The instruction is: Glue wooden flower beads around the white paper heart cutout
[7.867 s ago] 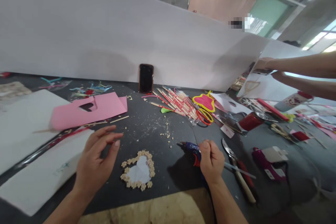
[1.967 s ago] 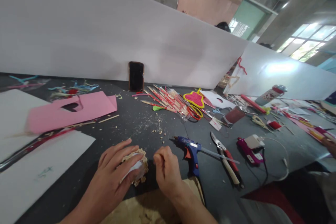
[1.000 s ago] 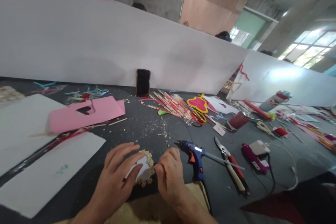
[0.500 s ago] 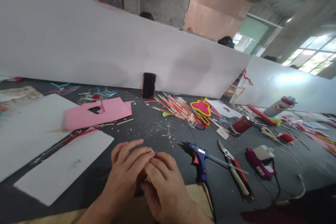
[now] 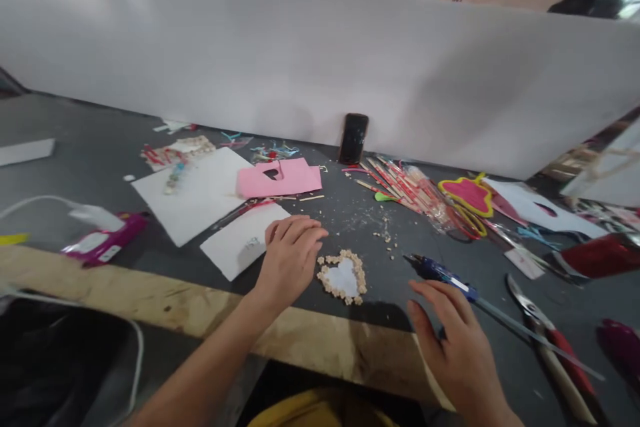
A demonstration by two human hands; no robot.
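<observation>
Fingers apart, your right hand (image 5: 457, 347) is by the glue gun (image 5: 435, 271), near right, likely for pickup; that calls for closing them. Your left hand's (image 5: 293, 257) grip I can't tell.

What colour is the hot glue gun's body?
The hot glue gun's body is blue, best seen in the head view, partly behind the right hand.

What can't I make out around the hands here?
Blue plastic glue gun: head view; the bare right hand hides most of its handle.
Red cylindrical can: head view; cut off by the right edge.
Small marks on white rectangular paper: head view; too small and blurred to read.
</observation>
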